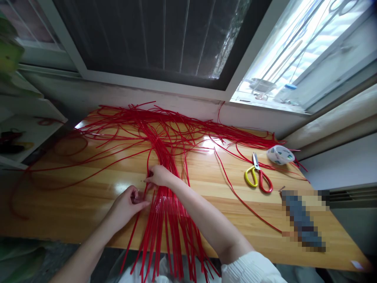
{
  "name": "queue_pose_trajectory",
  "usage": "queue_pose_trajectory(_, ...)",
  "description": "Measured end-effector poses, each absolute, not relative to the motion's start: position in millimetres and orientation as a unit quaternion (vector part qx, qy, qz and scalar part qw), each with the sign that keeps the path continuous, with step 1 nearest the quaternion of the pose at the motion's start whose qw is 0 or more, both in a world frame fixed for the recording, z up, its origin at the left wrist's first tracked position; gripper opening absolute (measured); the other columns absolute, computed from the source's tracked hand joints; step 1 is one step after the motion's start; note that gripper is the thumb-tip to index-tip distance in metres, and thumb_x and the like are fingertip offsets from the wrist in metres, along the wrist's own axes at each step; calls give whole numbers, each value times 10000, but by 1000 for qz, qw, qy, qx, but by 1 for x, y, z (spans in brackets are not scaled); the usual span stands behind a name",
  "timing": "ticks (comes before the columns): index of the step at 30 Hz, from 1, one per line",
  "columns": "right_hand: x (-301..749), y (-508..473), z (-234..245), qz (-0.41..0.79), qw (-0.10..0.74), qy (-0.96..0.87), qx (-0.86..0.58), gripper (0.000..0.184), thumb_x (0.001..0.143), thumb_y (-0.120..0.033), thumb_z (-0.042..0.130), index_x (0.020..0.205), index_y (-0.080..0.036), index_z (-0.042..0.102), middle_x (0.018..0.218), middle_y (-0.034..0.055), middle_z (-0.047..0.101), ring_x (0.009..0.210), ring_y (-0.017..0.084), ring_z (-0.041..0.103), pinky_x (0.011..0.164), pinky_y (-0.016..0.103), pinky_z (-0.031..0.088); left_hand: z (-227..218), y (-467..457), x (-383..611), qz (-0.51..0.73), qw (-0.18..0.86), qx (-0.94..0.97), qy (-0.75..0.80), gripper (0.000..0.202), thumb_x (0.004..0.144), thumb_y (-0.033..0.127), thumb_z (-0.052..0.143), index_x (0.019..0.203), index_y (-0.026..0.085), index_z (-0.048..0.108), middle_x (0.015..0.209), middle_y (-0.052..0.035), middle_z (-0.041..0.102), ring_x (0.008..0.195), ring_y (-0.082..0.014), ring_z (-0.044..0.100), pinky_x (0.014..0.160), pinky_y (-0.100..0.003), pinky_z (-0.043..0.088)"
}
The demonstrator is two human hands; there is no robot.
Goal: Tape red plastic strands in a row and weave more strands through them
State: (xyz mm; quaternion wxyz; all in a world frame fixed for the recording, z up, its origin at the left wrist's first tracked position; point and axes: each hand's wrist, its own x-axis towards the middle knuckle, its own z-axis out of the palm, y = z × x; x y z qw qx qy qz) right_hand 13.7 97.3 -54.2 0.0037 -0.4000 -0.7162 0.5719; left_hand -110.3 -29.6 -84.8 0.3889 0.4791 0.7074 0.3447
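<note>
A thick bundle of thin red strands [165, 157] runs down the wooden table, and its ends fan out over the front edge. Clear, shiny tape [171, 206] appears to lie across the fanned part. At the bundle's left side my right hand [159, 175] reaches over the strands, its fingers closed on a single red strand [133, 232]. Just below and to the left, my left hand [129, 202] is curled, thumb and fingers around the same strand. Its fingertips partly hide what lies between them, possibly also a bit of tape.
More red strands [235, 134] lie tangled along the wall. Scissors [257, 175] with yellow and red handles rest at right, beside a white bowl [279, 155]. Farther right is a blurred dark object [303, 222]. A white shelf [35, 114] stands left; the window [159, 35] is behind.
</note>
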Motion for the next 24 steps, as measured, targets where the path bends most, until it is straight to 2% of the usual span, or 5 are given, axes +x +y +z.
queue_pose_trajectory(4, 22, 97, -53, 493, -22, -767, -411, 69, 763, -180, 628, 766, -162, 562, 595, -13, 635, 528, 110, 614, 491, 174, 434, -90, -30, -110, 360, 403, 485, 687, 403, 553, 379, 694, 632, 214, 335, 564, 76, 467, 512, -110, 447, 534, -236, 373)
queue_pose_trajectory(10, 29, 102, -43, 384, -18, -812, -439, 214, 640, -321, 731, 705, -151, 619, 680, 24, 655, 639, 144, 601, 516, 204, 363, -96, -33, -111, 378, 400, 458, 698, 387, 544, 382, 691, 629, 218, 351, 561, 64, 489, 529, -129, 491, 525, -244, 399)
queue_pose_trajectory(15, 30, 100, -40, 325, -43, -831, -449, 260, 669, -387, 700, 796, -165, 653, 767, 33, 669, 684, 145, 595, 531, 212, 349, -98, -35, -110, 377, 408, 450, 699, 379, 560, 383, 680, 637, 220, 346, 569, 65, 483, 531, -129, 504, 514, -243, 418)
queue_pose_trajectory(20, 27, 93, -48, 291, -43, -839, -458, 241, 691, -364, 681, 839, -175, 657, 865, 71, 680, 800, 197, 616, 608, 242, 389, -94, -35, -105, 386, 461, 420, 680, 386, 579, 409, 648, 664, 224, 320, 601, 72, 456, 519, -120, 497, 498, -247, 432)
queue_pose_trajectory(24, 24, 89, -53, 267, -29, -845, -462, 213, 748, -336, 621, 889, -180, 651, 904, 95, 681, 859, 236, 622, 654, 278, 406, -87, -36, -103, 349, 382, 482, 707, 296, 631, 353, 598, 662, 220, 335, 594, 72, 423, 530, -116, 454, 524, -239, 392)
